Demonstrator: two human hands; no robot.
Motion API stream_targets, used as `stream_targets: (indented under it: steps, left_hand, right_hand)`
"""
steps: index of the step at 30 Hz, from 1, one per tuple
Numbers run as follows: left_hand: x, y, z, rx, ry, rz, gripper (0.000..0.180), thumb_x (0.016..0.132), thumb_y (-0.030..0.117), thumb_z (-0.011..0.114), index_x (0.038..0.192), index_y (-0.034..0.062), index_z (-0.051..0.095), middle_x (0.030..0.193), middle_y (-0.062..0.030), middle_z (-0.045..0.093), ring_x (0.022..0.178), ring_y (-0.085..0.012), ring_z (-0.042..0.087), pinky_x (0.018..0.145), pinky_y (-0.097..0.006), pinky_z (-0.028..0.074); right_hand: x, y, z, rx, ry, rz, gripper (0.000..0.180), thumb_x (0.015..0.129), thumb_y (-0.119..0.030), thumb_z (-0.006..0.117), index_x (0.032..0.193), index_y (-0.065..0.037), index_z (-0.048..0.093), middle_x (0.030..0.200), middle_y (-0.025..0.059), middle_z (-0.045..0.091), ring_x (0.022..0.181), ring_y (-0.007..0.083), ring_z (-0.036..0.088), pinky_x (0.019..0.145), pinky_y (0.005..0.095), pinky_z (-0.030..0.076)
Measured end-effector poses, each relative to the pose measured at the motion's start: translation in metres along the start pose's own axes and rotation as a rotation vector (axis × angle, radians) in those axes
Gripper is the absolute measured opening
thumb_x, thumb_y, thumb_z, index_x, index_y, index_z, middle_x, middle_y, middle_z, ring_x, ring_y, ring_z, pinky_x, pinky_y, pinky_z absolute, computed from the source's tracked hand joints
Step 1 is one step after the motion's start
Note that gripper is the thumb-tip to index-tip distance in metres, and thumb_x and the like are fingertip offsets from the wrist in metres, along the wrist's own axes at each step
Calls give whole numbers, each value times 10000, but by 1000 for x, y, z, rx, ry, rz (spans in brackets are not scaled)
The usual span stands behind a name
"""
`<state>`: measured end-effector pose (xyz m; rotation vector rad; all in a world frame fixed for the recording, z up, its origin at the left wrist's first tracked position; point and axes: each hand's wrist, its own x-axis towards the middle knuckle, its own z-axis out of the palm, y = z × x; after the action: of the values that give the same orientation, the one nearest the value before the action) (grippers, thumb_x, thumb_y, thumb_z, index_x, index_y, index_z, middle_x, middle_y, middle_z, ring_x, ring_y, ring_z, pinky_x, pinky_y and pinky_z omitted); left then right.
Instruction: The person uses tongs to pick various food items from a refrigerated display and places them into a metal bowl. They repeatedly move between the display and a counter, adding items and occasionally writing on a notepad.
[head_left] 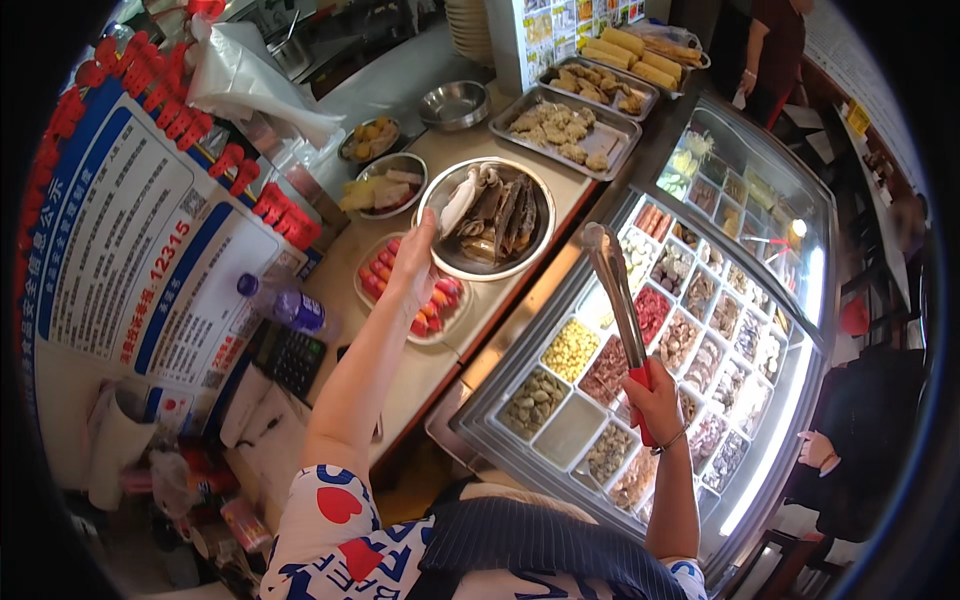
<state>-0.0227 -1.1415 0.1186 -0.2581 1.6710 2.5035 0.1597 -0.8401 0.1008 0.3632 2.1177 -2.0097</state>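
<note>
My left hand (416, 250) grips the rim of a round metal bowl (545, 215), held above the counter and tilted a little toward me. Dark brown strips and a pale grey piece of food (500, 215) lie inside; their exact kind is unclear. In my right hand (657, 403) are metal tongs (622, 300) with red handles, fingers wrapped round them. The tongs' tips point away from me over the lit display case (490, 440), to the right of the bowl. Below the bowl sits a plate of red and pink pieces (440, 305), partly hidden by my forearm.
Metal trays of fried food (565, 130) stand at the back of the counter, near an empty steel bowl (455, 105). A purple bottle (290, 305) and a calculator (290, 360) lie left. Other people (865, 440) stand beyond the case, whose compartments hold sorted foods.
</note>
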Motion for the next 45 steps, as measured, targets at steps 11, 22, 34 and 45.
stream_targets:
  steps: [11, 22, 34, 45]
  left_hand:
    - [149, 21, -12, 255, 32, -10, 357, 878, 359, 400, 1039, 50, 481, 775, -27, 562, 579, -104, 559, 487, -266, 509]
    - [221, 25, -17, 464, -64, -193, 341, 866, 303, 435, 1046, 15, 465, 834, -85, 563, 600, -171, 589, 469, -300, 523]
    - [266, 0, -37, 1126, 203, 222, 549, 811, 368, 471, 1168, -40, 386, 1065, -225, 515, 928, -340, 539, 765, -388, 446]
    - [29, -5, 57, 827, -478, 183, 428, 833, 350, 489, 1115, 29, 498, 947, -101, 576, 865, -184, 549, 777, -303, 431]
  right_hand:
    - [130, -81, 51, -631, 173, -337, 341, 702, -310, 601, 839, -37, 451, 625, 150, 558, 585, 316, 569, 533, 368, 429]
    - [211, -100, 59, -883, 150, -265, 401, 687, -380, 583, 853, -42, 444, 657, 188, 565, 614, 342, 569, 560, 398, 438]
    - [166, -58, 60, -285, 141, -145, 263, 731, -221, 607, 805, -21, 453, 564, 41, 488, 401, 115, 473, 373, 255, 380]
    - [77, -41, 81, 222, 110, -150, 266, 787, -184, 539, 936, 10, 434, 596, 33, 462, 385, 101, 454, 329, 218, 375]
